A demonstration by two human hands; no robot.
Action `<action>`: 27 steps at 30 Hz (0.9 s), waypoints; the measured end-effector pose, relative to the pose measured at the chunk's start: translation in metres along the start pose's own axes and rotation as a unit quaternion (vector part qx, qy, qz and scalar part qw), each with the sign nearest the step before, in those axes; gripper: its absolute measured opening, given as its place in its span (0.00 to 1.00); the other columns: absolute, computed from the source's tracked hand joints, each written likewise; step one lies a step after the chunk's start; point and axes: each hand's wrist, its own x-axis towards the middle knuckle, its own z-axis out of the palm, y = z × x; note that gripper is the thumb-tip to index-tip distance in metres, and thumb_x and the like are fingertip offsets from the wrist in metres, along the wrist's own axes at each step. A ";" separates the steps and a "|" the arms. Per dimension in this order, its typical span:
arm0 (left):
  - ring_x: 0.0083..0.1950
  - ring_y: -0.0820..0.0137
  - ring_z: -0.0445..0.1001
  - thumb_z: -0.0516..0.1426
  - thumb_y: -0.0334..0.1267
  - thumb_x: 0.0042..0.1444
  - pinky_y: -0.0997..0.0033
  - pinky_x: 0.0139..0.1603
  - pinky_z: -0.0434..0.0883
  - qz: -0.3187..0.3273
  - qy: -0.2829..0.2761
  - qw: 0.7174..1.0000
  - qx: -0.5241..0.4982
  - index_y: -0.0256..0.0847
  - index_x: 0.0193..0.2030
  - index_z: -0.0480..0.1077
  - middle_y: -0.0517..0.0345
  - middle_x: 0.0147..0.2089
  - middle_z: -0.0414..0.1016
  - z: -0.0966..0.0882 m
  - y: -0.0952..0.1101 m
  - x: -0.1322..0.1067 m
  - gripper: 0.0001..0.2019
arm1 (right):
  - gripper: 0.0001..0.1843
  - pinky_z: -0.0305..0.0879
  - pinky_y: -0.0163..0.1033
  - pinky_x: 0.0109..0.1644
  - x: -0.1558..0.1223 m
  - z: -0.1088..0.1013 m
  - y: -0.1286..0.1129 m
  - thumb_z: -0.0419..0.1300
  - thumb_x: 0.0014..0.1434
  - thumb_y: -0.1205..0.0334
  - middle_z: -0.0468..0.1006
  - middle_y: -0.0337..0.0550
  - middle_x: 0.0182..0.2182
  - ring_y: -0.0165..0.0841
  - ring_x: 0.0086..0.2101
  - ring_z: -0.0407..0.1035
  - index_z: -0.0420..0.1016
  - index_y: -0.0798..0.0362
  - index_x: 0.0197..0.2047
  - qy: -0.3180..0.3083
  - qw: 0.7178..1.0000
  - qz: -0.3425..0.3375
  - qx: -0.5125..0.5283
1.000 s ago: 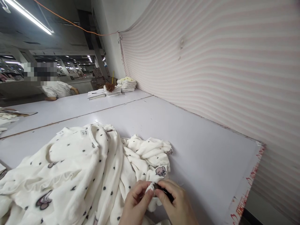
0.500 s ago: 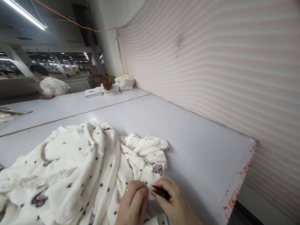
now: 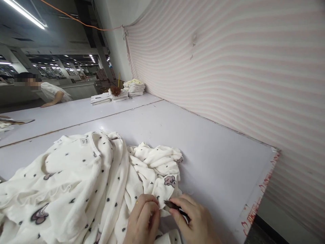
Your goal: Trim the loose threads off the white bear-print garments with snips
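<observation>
A white garment (image 3: 68, 183) with small dark hearts and mauve bear prints lies bunched in front of me; its neck label reads 2XL. My left hand (image 3: 144, 217), a ring on one finger, is closed with its fingertips pinched on the garment's edge. In my right hand (image 3: 194, 217) are dark thread snips (image 3: 177, 208), gripped between thumb and fingers. Their tips point left, close to the pinched fabric beside my left fingertips. Whether the blades touch a thread cannot be made out.
The pale table (image 3: 215, 162) has a taped right edge with red print. A pink-striped cloth sheet (image 3: 223, 67) hangs along its far right side. Folded garment stacks (image 3: 134, 88) stand at the back. Beyond the table, a person (image 3: 54, 92) leans at the left.
My right hand has shifted slightly right and the snips look more parted from the thumb. My left hand stays on the fabric. The person behind has moved left and leaned lower.
</observation>
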 end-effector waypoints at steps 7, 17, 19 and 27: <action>0.34 0.71 0.70 0.48 0.22 0.61 0.74 0.34 0.68 0.009 0.018 1.000 -0.006 0.43 0.34 0.62 0.56 0.34 0.66 0.003 -0.001 -0.001 0.11 | 0.11 0.71 0.33 0.36 -0.002 -0.001 0.002 0.57 0.60 0.66 0.80 0.42 0.35 0.34 0.34 0.76 0.76 0.50 0.45 0.006 1.000 -0.010 0.007; 0.34 0.72 0.70 0.49 0.24 0.61 0.75 0.34 0.67 -0.014 0.016 1.000 -0.018 0.43 0.32 0.63 0.57 0.33 0.68 0.010 -0.002 -0.004 0.10 | 0.10 0.70 0.33 0.38 0.001 -0.001 0.000 0.60 0.57 0.67 0.80 0.42 0.34 0.35 0.35 0.75 0.79 0.49 0.42 -0.029 0.993 0.050 0.099; 0.37 0.69 0.73 0.50 0.27 0.60 0.72 0.37 0.69 -0.037 0.006 0.998 -0.042 0.43 0.32 0.63 0.58 0.33 0.69 0.007 -0.004 -0.001 0.08 | 0.09 0.70 0.33 0.37 0.001 -0.001 0.001 0.59 0.58 0.66 0.79 0.42 0.32 0.34 0.33 0.75 0.80 0.50 0.40 -0.021 0.993 0.043 0.107; 0.25 0.72 0.70 0.55 0.53 0.56 0.75 0.25 0.69 -0.321 -0.052 0.894 -0.309 0.46 0.37 0.60 0.66 0.28 0.69 -0.036 -0.049 0.038 0.14 | 0.15 0.70 0.39 0.45 0.037 0.008 0.067 0.56 0.60 0.59 0.75 0.47 0.45 0.39 0.46 0.72 0.71 0.52 0.50 0.095 0.982 0.147 0.066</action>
